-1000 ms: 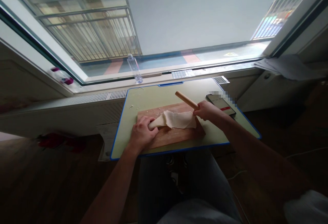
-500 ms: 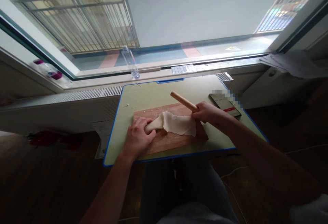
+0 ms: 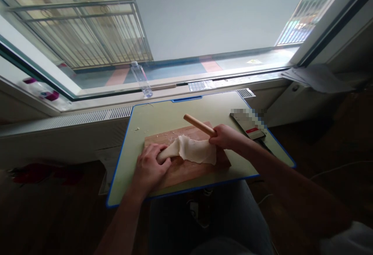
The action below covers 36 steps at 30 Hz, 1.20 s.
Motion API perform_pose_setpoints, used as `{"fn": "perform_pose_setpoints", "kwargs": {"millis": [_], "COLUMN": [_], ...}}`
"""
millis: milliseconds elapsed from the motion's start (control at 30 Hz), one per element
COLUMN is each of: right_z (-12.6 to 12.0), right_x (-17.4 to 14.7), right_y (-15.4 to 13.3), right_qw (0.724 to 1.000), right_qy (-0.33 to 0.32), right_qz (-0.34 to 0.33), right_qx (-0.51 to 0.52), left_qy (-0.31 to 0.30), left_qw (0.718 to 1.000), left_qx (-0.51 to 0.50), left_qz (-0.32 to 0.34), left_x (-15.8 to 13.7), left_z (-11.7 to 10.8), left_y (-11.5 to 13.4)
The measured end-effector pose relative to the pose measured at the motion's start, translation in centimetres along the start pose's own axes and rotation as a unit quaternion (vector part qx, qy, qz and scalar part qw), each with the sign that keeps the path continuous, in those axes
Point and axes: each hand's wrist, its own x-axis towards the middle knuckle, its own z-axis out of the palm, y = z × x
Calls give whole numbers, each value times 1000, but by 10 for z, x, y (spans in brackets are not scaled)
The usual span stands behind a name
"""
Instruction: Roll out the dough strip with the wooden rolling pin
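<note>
From my distant seat I see the dough (image 3: 199, 152) stretching left to right on the wooden board (image 3: 186, 172), its narrow left end pinched in the left hand's (image 3: 150, 166) curled fingers, the right hand (image 3: 225, 136), wrapped round the rolling pin (image 3: 199, 125), nearer its far right corner.

The dough (image 3: 199, 152), pale and ragged-edged, lay on the wooden board (image 3: 177, 174), flattened toward the right and narrowing to a thicker left end. The rolling pin (image 3: 199, 125), plain wood, slanted beyond it, free end pointing away leftward.
</note>
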Motion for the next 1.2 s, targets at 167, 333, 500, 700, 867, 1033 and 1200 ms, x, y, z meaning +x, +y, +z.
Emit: {"fn": "perform_pose_setpoints", "kwargs": {"millis": [167, 333, 500, 700, 867, 1033, 1200], "right_z": [-28, -60, -66, -54, -59, -56, -34], "right_x": [17, 70, 126, 142, 106, 54, 5], "right_y": [-4, -28, -55, -77, -85, -69, -25], "right_qw": [996, 981, 963, 955, 958, 963, 978], "right_qy": [40, 64, 76, 69, 55, 53, 50], "right_qz": [-42, -85, -124, -168, -191, -215, -181], "right_qx": [-68, -162, -226, -235, -205, -153, -88], "left_qy": [-8, -21, -34, -39, -50, -50, -71], "left_qw": [1000, 1000, 999, 998, 997, 997, 997], "left_qx": [-7, 2, -2, -1, -2, -38, 2], "left_qz": [-3, -19, -26, -44, -66, -52, 39], "left_x": [1, 4, 8, 2, -20, -37, -38], "left_z": [0, 11, 28, 38, 33, 35, 38], "left_y": [1, 18, 50, 78, 93, 102, 94]}}
